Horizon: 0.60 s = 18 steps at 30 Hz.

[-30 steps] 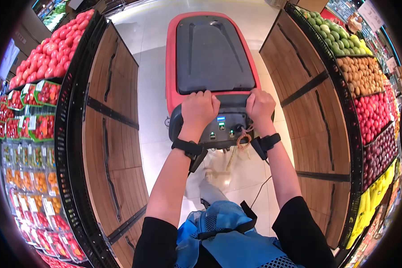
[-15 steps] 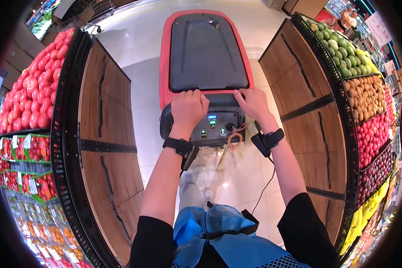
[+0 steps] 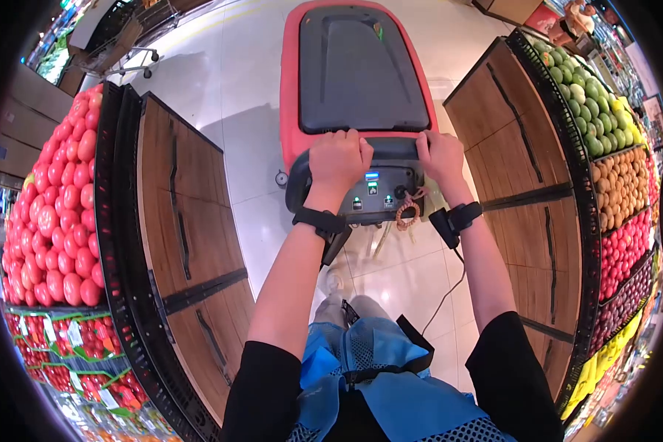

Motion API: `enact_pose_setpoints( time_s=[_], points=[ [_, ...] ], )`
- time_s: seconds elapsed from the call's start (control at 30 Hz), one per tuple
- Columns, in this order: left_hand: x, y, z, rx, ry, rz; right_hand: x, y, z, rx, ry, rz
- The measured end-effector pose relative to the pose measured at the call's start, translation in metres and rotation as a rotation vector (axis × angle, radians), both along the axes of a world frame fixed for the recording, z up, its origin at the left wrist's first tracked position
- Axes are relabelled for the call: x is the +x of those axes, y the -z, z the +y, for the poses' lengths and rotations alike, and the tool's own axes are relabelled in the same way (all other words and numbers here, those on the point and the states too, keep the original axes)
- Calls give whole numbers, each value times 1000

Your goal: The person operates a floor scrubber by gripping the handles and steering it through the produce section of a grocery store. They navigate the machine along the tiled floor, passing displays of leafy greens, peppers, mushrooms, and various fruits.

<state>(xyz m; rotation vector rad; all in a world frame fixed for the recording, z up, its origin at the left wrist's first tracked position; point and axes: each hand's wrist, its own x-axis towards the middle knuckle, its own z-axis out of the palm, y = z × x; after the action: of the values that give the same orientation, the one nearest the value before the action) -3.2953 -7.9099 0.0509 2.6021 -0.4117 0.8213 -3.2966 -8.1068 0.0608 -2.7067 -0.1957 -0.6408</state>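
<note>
In front of me stands a walk-behind floor scrubber (image 3: 362, 70) with a red body and a dark grey lid. My left hand (image 3: 339, 163) is wrapped around the left part of its black handle. Around the right part of the same handle, my right hand (image 3: 442, 158) is closed too. Between and below the hands sits the control panel (image 3: 383, 193), with a small lit blue display and green lights. A coiled beige cord (image 3: 407, 214) hangs from a knob at the panel's right. Most of the handle under my fingers is hidden.
Wood-panelled produce stands line both sides. Tomatoes (image 3: 59, 221) and packed red fruit (image 3: 74, 335) fill the left one. Green fruit (image 3: 589, 107), kiwis (image 3: 620, 184) and bananas (image 3: 604, 361) are on the right. A wheeled cart (image 3: 144, 62) stands far left; a person (image 3: 573, 22) is far right.
The stands have shifted in view as I walk forward and my view turns slightly. The scrubber and my hands appear farther right and slightly higher. Both hands keep their hold.
</note>
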Motion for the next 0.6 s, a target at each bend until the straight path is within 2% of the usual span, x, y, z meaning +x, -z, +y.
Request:
enact_pose_setpoints(
  time_s=[0.6],
  points=[
    [255, 6, 17, 27, 41, -87, 244, 8, 16, -58, 99, -9]
  ],
)
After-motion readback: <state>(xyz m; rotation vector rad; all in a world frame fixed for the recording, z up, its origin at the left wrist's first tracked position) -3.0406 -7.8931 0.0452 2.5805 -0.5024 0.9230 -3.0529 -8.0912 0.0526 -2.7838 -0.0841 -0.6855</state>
